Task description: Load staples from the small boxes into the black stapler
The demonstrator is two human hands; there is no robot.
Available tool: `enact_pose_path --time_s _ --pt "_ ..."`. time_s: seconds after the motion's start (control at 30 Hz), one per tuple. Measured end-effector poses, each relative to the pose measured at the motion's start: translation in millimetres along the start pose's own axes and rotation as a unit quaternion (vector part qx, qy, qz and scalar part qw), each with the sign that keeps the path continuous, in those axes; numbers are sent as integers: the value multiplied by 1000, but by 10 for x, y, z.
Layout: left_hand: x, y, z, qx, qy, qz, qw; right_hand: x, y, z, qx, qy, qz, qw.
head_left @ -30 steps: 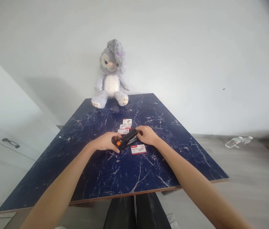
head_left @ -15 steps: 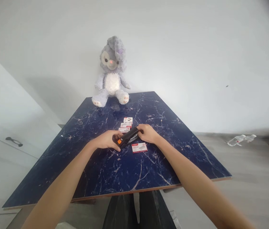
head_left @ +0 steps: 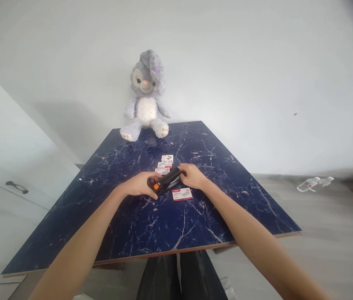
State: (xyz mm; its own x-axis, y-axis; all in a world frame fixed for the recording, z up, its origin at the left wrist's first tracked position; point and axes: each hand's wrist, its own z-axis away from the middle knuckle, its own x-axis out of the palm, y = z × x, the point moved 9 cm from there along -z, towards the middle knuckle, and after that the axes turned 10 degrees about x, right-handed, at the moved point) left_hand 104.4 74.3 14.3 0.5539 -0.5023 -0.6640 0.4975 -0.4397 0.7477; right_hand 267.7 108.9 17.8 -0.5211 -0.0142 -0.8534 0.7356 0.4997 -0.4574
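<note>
A black stapler (head_left: pixel 167 179) with an orange patch lies slantwise between my two hands, its metal parts showing along the near side. My left hand (head_left: pixel 142 184) is closed around the orange-marked end. At the other end, my right hand (head_left: pixel 192 175) grips the stapler with bent fingers; its fingertips are partly hidden. Just in front of it a red-and-white staple box (head_left: pixel 182 194) lies flat on the table. Beyond the stapler, small red-and-white boxes sit in a row: a far box (head_left: pixel 167 158), a middle box (head_left: pixel 165 165) and a near box (head_left: pixel 162 171), partly covered.
A grey plush rabbit (head_left: pixel 147 96) sits at the far edge of the blue marbled table (head_left: pixel 126 237), against the wall. To the left stands a white cabinet (head_left: pixel 4 150) with a dark handle. Clear plastic bottles (head_left: pixel 312 183) lie on the floor at right.
Hardly anything differs. The view has shifted slightly, and both hands keep their hold on the stapler in the same place.
</note>
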Motion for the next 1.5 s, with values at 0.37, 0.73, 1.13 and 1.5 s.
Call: enact_pose_path --time_s 0.37,0.73,1.13,1.5 --pt "142 218 -127 -13 58 -117 991 -72 275 -59 127 86 -1 988" --pt "85 417 -112 102 210 -190 954 -192 578 -6 219 87 -41 971" --pt "234 377 -126 140 142 -261 945 -130 216 -7 72 5 -44 996" --pt "245 389 -112 121 106 -196 967 -160 219 2 69 -11 -34 997"
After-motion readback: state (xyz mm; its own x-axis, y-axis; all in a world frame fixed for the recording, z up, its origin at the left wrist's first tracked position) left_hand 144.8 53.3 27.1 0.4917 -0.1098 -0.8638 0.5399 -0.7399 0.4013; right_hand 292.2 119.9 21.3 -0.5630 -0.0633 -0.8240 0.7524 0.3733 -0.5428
